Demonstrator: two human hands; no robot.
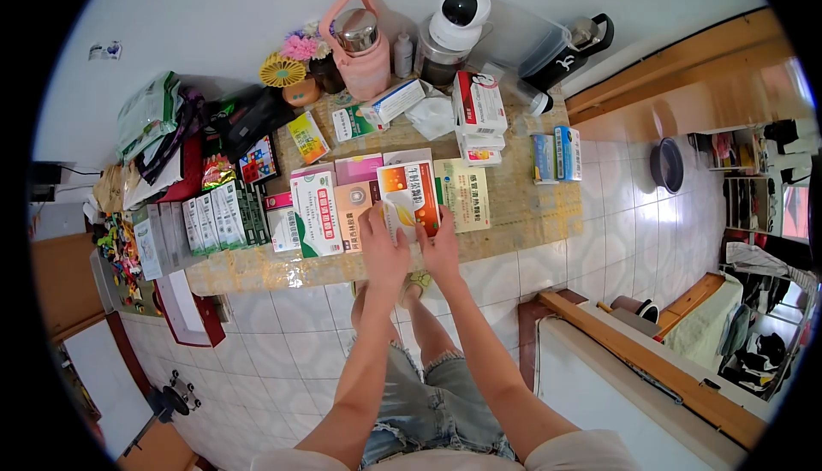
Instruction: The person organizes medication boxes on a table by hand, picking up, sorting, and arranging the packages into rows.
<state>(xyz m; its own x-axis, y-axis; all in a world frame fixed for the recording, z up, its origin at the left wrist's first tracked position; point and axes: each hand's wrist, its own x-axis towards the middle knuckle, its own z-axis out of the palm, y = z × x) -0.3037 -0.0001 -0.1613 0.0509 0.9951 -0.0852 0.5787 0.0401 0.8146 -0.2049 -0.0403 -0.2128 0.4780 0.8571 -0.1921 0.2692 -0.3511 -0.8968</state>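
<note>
An orange and white medicine box (409, 187) is between my two hands near the table's front edge, its printed face turned up. My left hand (384, 244) grips its lower left side, and my right hand (440, 245) has hold of the lower right corner. Just left of it lie a tan medicine box (351, 205) and a white box with red and green print (316, 214). To the right, a pale yellow-green box (467, 195) is partly covered by the held one. Pink boxes (358, 168) show behind.
A stack of white and red boxes (480, 107) stands at the back right, with blue boxes (567, 152) at the right edge. Behind are a pink tumbler (364, 68), a white camera (461, 21) and a black bottle (558, 68). Upright boxes (218, 218) line the left. A drawer (190, 317) hangs open.
</note>
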